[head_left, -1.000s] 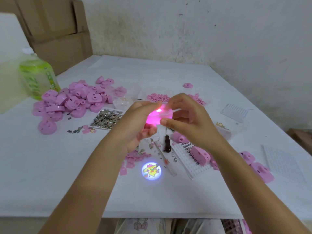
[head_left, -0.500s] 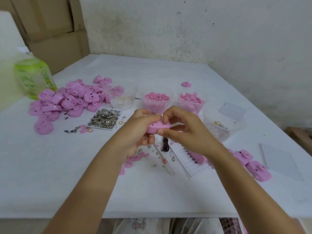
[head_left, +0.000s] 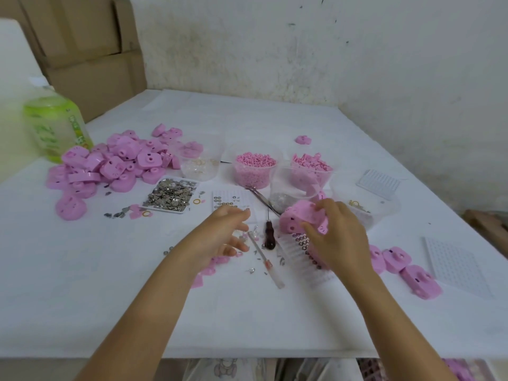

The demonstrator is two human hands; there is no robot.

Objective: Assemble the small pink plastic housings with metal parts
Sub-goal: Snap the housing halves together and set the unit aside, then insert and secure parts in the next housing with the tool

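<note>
Head camera: a person's right hand (head_left: 339,240) grips a pink housing (head_left: 298,215) above the white table (head_left: 247,312), thumb curled round its near edge and fingers over its top. The housing juts out to the left of the palm. The left hand (head_left: 220,237) hovers near it without touching, fingers loosely spread and holding nothing. A pile of pink housings (head_left: 110,166) lies at far left, beside a tray of metal parts (head_left: 171,194).

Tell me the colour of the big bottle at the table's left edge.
The bottle is pale green, seen best in the head view.
</note>
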